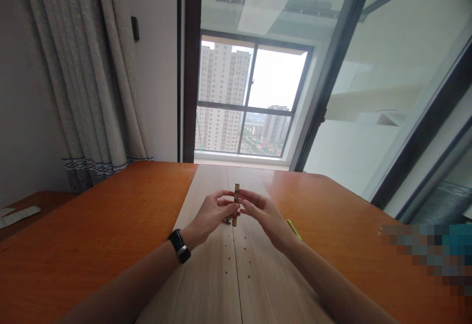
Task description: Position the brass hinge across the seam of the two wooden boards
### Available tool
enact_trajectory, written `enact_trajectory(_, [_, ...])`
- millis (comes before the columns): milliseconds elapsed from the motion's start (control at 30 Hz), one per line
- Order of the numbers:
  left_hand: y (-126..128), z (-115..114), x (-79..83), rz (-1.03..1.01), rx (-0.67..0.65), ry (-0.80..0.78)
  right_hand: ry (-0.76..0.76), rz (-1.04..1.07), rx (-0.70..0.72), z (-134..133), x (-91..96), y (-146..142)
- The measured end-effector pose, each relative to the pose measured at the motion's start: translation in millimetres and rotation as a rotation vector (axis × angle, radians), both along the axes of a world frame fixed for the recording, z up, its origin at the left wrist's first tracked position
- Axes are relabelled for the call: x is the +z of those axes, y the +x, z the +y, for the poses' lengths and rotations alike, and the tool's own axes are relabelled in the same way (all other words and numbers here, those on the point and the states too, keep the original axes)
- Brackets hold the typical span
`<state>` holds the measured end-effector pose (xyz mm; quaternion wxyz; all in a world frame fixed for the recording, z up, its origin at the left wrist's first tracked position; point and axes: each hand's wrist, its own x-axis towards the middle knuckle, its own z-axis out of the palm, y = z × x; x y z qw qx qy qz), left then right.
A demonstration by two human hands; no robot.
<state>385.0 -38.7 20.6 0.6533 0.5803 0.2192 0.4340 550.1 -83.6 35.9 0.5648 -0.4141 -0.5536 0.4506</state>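
Pale boards (199,284) are butted together on the bench (129,211), small dark holes (229,258) flanking the seam (237,275), presumably for alignment. Farther out, above the boards, a brass-coloured strip (236,193) is held upright, pinched in the grip of both left hand (214,215) and right hand (264,214), apparently for steadiness.

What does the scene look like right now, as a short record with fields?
Left hand: pinching a brass-coloured piece
Right hand: fingers at the same piece; grip unclear
Piece: roughly upright, above the boards
Boards: two pale ones, side by side, with small dark marks
Nearby: yellow object, right side; small metal items near the piece
Worn: black band, left arm
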Motion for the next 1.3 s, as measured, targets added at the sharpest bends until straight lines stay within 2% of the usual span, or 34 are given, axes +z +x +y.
enact_trajectory(233, [3,0,0.5,0.055,0.055,0.13,0.002,-0.001,-0.067,-3,1.2,0])
enact_trajectory(533, [3,0,1.4,0.121,0.106,0.223,0.06,-0.156,-0.15,-2,-0.2,1])
enact_trajectory(767, [3,4,-3.2,0.265,0.239,0.308,0.127,-0.224,-0.268,-2,-1.9,3])
enact_trajectory(1067, [4,-3,1.5,0.193,0.111,0.178,0.064,-0.12,-0.367,-1,0.4,2])
enact_trajectory(1167, [2,-6,6.6,0.122,-0.001,0.116,0.047,-0.043,-0.394,0,1.4,4])
enact_trajectory(1300, [1,-10,12.5,0.019,-0.22,-0.109,0.06,0.023,-0.437,4,-3.0,6])
